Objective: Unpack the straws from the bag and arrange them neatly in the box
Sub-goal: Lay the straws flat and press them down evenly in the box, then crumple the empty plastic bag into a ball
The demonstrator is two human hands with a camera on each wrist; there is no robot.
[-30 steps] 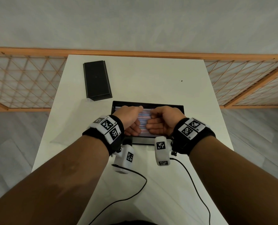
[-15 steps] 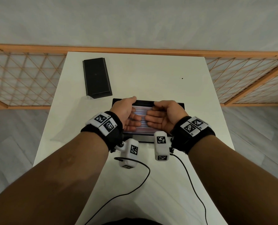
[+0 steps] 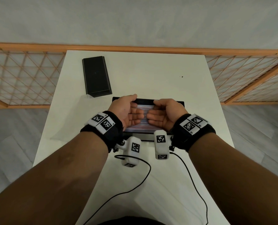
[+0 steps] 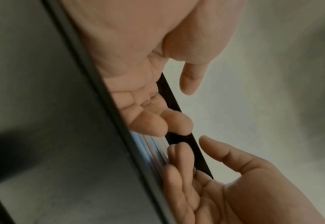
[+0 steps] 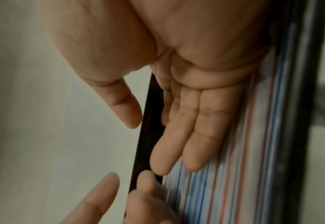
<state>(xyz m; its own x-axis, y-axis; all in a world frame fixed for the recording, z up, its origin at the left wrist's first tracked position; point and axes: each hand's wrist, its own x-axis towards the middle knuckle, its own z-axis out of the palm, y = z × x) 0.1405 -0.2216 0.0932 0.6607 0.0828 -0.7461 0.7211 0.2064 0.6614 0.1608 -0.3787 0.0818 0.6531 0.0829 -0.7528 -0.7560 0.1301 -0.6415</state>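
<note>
A shallow black box (image 3: pixel 180 103) sits mid-table, filled with a flat layer of blue- and red-striped straws (image 3: pixel 144 114) lying left to right. Both hands are inside it, palms turned up toward me and fingertips nearly meeting over the middle. My left hand (image 3: pixel 130 111) has relaxed, slightly bent fingers (image 4: pixel 148 121), with its thumb at the far rim. The right hand (image 3: pixel 161 114) lays straight fingers (image 5: pixel 196 136) flat along the straws (image 5: pixel 234 166). Neither hand holds a straw. A faint clear sheet (image 3: pixel 66 127), perhaps the bag, lies left of the box.
A black lid (image 3: pixel 96 77) lies at the table's far left. Two wrist-camera cables (image 3: pixel 135 184) trail over the near part of the white table (image 3: pixel 151 75). An orange lattice rail (image 3: pixel 21 82) runs behind and beside the table.
Both hands have rolled from knuckles-up, curled over the straws, to palms-up with the fingers opened out. The box and lid have not moved.
</note>
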